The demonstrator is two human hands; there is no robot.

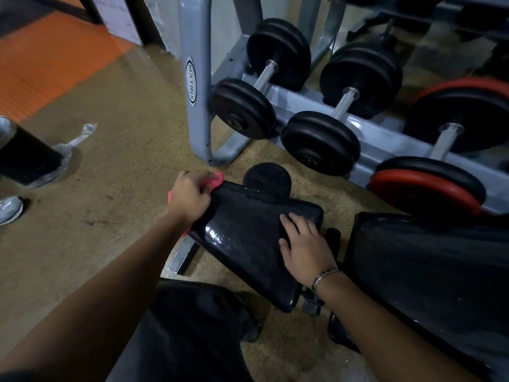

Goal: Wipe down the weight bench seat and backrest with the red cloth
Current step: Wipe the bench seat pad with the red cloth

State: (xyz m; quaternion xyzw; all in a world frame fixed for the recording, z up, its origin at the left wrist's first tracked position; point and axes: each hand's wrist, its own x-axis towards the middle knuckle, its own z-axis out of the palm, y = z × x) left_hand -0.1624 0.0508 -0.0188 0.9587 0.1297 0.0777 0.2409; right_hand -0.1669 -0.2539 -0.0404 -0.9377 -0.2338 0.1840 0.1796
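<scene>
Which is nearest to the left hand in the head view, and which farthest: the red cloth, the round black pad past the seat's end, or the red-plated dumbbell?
1. red cloth: gripped by the left hand at the far left corner of the seat.
2. round black pad: just right of the hand, beyond the seat.
3. red-plated dumbbell: far right.
</scene>
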